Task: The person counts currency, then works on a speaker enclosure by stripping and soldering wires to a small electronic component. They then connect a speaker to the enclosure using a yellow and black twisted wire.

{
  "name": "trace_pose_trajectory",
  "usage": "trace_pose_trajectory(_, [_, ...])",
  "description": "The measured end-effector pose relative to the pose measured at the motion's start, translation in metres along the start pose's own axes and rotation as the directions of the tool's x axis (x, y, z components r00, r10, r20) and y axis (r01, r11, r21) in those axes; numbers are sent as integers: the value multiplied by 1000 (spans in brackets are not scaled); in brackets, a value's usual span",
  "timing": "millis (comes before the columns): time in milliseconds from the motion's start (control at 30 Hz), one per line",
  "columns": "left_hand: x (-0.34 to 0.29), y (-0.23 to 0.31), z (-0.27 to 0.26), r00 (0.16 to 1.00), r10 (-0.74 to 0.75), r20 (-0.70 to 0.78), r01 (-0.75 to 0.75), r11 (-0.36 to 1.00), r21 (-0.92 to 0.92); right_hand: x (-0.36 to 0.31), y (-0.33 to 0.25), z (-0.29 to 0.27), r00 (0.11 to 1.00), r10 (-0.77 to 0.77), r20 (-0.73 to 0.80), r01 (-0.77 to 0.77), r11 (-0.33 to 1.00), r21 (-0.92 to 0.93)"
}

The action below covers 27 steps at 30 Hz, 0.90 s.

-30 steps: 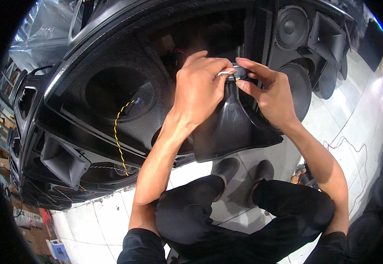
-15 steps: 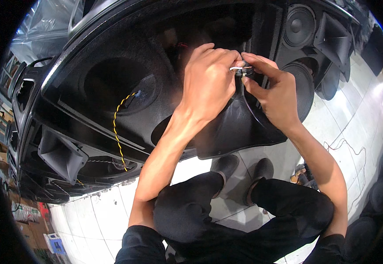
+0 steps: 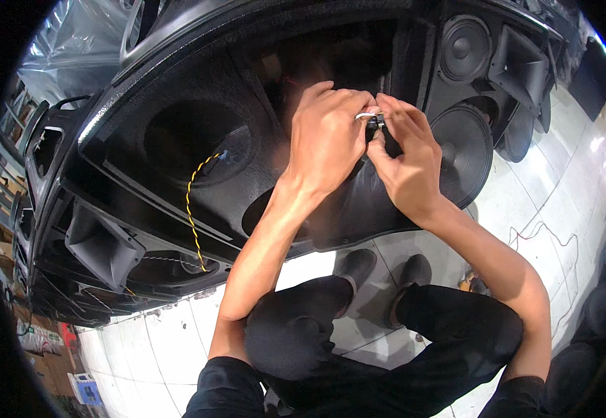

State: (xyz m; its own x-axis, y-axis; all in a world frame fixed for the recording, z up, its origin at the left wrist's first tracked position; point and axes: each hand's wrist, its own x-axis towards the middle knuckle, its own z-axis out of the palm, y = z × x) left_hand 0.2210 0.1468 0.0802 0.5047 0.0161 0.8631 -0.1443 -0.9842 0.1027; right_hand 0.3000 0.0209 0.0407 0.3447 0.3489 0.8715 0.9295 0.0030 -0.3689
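Both hands are up at centre frame, left hand (image 3: 327,139) and right hand (image 3: 412,157) pinched nearly closed on one small black fitting (image 3: 373,124); the right has just swung inward, its fingers bunching over the fitting and covering more of it than a moment ago; so the work is tighter now, fingertip to fingertip, though just how the left fingertips grip is partly hidden.

Behind them, filling upper left to centre, sprawls the big black speaker cabinet (image 3: 226,203); its round cut-out (image 3: 155,132), left of centre, shows no cone, only a yellow-and-black twisted cable (image 3: 189,202) trailing out from a small bluish connector (image 3: 223,155); at upper right a second cabinet (image 3: 489,86) carries a large woofer (image 3: 459,150), a grey horn (image 3: 518,63) and a smaller round driver (image 3: 464,49); and smallest of all, a short white wire (image 3: 364,115) curls at the fitting.
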Motion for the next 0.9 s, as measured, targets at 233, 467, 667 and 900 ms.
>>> trace_pose_trajectory(233, [-1,-3,1,999,2,-40,-3,1000,-31,2,3,-3,996,-65,67,70,994,-79])
trace_pose_trajectory(467, [-2,-3,-3,984,-179,29,180,960,-214,2,5,-20,987,-2,163,0,1000,12])
trace_pose_trajectory(667, [-3,-4,-4,963,-255,84,268,903,-335,11,12,-22,974,66,215,-81,995,63])
trace_pose_trajectory(900, [-2,-4,-5,959,-260,112,282,907,-312,29,5,-31,940,16,342,5,998,-59])
